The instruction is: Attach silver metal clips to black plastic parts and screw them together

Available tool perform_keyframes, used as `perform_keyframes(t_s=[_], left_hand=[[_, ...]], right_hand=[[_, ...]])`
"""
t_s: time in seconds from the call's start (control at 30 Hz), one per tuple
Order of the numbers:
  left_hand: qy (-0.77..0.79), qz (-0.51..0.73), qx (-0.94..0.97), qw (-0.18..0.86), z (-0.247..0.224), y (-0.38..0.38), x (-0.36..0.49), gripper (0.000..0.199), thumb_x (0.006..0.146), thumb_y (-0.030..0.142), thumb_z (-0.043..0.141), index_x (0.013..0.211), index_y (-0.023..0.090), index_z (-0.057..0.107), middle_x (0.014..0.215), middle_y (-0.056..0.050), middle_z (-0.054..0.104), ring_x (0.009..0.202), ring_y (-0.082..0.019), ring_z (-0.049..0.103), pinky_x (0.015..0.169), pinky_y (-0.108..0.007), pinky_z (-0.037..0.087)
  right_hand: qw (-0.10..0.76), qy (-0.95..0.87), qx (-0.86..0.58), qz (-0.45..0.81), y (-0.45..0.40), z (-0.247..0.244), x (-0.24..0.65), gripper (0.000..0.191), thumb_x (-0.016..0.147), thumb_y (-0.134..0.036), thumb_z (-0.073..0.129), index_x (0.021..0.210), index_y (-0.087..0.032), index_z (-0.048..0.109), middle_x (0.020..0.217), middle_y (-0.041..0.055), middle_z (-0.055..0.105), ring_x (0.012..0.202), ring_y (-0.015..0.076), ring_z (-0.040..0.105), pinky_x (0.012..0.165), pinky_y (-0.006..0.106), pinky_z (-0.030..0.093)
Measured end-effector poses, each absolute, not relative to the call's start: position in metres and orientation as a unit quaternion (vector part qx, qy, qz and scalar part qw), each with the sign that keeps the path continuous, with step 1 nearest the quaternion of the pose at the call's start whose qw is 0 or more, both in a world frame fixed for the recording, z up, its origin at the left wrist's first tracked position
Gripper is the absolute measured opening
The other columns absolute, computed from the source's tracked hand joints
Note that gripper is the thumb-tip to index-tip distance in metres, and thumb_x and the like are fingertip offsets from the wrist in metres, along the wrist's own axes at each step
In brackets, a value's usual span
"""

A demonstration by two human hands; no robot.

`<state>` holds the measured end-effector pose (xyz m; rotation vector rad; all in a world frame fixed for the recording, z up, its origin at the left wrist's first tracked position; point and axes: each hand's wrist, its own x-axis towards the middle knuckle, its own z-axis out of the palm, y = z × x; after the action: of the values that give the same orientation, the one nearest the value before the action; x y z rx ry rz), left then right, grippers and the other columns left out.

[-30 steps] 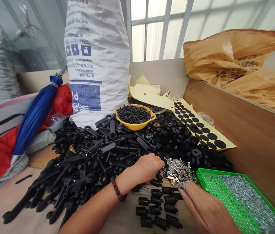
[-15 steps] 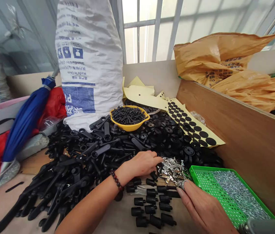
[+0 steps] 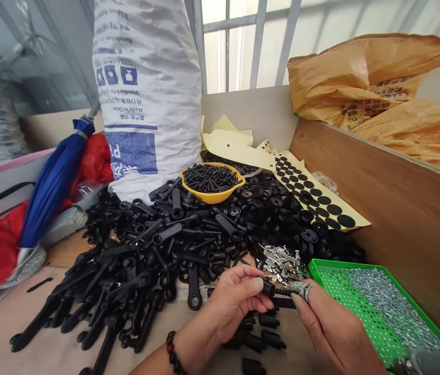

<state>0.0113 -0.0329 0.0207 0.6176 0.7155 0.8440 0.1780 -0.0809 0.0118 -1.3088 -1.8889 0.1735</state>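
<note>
My left hand (image 3: 239, 294), with a beaded bracelet on its wrist, pinches a short black cylinder (image 3: 268, 287) between thumb and fingers. Facing it, my right hand (image 3: 327, 317) has thumb and wrapped forefinger closed on a thin dark ribbed rod (image 3: 282, 292), whose left end meets the cylinder. Just beyond the hands lies a heap of small silver metal clips (image 3: 280, 260). Below them, several black cylinders (image 3: 272, 339) lie on the table, partly covered by my left hand.
A green tray (image 3: 395, 281) of metal pins stands at the right, beside a wooden board (image 3: 384, 187). Black handles (image 3: 126, 281) are heaped at the left. Behind are a yellow bowl (image 3: 214, 198) of black parts, a white sack (image 3: 149, 94) and a yellow sticker sheet (image 3: 344, 208).
My left hand has come from the silver clips down toward my right hand and now holds a black cylinder against the rod. The view has shifted slightly.
</note>
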Motion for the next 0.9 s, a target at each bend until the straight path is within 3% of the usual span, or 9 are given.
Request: perform_keyframes(t_s=[0.23,0.4,0.63,0.73,0.9], left_hand=[[0.331,0.359,0.329,0.808,0.015,-0.044,0.015,0.042,0.059,0.036,0.083,0.085,0.009,0.064,0.065,-0.005,0.068,0.049,-0.011,0.062,0.049,-0.019,0.046],[0.343,0.359,0.398,0.771,0.016,-0.044,0.014,0.038,0.06,0.038,0.08,0.081,0.011,0.064,0.06,-0.001,0.064,0.048,-0.009,0.057,0.051,-0.02,0.045],[0.352,0.35,0.526,0.69,0.018,-0.048,0.01,0.018,0.071,0.026,0.068,0.085,0.015,0.067,0.065,0.001,0.061,0.059,-0.01,0.055,0.058,-0.02,0.043],[0.368,0.356,0.551,0.659,0.019,-0.049,0.01,0.017,0.071,0.022,0.066,0.086,0.015,0.069,0.067,0.001,0.061,0.06,-0.011,0.055,0.058,-0.02,0.043],[0.348,0.344,0.476,0.73,0.016,-0.049,0.011,0.028,0.066,0.036,0.072,0.082,0.013,0.064,0.059,0.001,0.061,0.049,-0.01,0.055,0.052,-0.021,0.045]], right_hand=[[0.405,-0.787,-0.465,-0.013,-0.08,0.006,0.181,0.022,0.094,-0.018,0.039,0.076,-0.022,0.049,0.07,0.0012,0.054,0.061,0.0138,0.054,0.057,0.025,0.041],[0.363,-0.787,-0.482,0.133,-0.085,0.01,0.182,0.026,0.097,-0.024,0.034,0.075,-0.023,0.047,0.064,-0.0017,0.054,0.053,0.012,0.052,0.05,0.022,0.041],[0.36,-0.727,-0.493,0.313,-0.089,0.014,0.182,0.026,0.099,-0.029,0.031,0.081,-0.022,0.05,0.067,-0.0011,0.058,0.061,0.0134,0.057,0.056,0.022,0.046],[0.368,-0.752,-0.493,0.236,-0.089,0.011,0.18,0.025,0.097,-0.024,0.033,0.077,-0.023,0.049,0.066,-0.0015,0.058,0.056,0.0123,0.054,0.053,0.022,0.044],[0.398,-0.797,-0.453,0.008,-0.087,0.007,0.178,0.021,0.094,-0.018,0.037,0.076,-0.023,0.047,0.065,-0.0001,0.055,0.058,0.0142,0.055,0.055,0.025,0.042]])
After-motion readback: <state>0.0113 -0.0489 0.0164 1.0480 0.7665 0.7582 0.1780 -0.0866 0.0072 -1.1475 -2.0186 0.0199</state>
